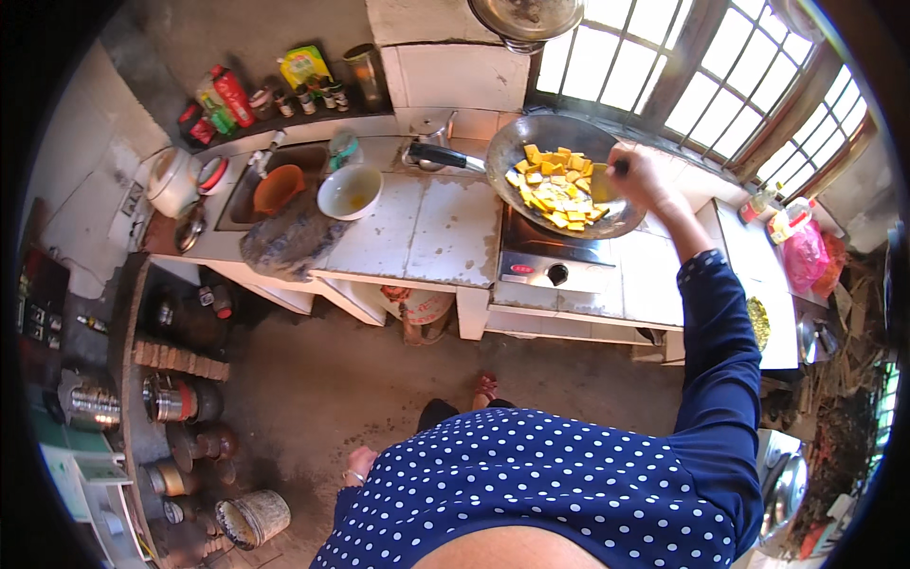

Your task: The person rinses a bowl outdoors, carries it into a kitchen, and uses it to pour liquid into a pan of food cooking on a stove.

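My right hand (636, 174) is closed on the dark handle of a utensil over the right side of a wok (522, 128). The utensil's lower end is hard to make out among the food. Yellow-orange chunks, with the look of cut pumpkin, lie in the wok (558, 188). The wok sits on a gas stove (558, 269), and its black handle (437, 154) points left. My left hand (361, 462) hangs low beside my body, partly hidden by the polka-dot top; whether its fingers hold anything is unclear.
Left of the stove stand a white bowl (350, 192), a grey cloth (284, 245) and a sink with an orange basin (279, 188). Barred windows (633, 64) rise behind the wok. Bottles (759, 203) and a pink bag (805, 256) are at right; a bucket (254, 518) stands on the floor.
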{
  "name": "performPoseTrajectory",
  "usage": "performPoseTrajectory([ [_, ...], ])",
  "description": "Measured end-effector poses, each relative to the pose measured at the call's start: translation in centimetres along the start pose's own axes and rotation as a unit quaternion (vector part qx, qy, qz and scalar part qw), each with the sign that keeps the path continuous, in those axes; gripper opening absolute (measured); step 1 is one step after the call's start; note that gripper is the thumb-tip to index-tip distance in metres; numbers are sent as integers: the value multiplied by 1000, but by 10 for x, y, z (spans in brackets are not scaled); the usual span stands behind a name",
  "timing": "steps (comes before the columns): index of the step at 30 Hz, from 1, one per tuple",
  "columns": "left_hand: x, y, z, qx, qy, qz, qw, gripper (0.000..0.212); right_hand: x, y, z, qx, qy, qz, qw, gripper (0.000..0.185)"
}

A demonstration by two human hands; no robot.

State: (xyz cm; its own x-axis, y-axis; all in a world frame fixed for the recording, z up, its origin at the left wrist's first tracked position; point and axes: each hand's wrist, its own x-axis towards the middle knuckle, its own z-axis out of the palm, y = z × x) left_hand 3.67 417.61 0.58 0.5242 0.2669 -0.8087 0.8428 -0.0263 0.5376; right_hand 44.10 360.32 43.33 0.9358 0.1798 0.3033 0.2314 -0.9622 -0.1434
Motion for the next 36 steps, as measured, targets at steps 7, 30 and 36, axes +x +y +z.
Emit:
performPoseTrajectory([
  [7,42,147,26,-56,-76,27,995,35,61,50,-41,253,-85,317,910,31],
  [30,195,144,-25,-95,-80,31,992,37,69,85,8,289,-6,318,903,14],
  [36,178,137,-43,72,-48,82,993,34,58,56,47,504,-29,195,841,15],
])
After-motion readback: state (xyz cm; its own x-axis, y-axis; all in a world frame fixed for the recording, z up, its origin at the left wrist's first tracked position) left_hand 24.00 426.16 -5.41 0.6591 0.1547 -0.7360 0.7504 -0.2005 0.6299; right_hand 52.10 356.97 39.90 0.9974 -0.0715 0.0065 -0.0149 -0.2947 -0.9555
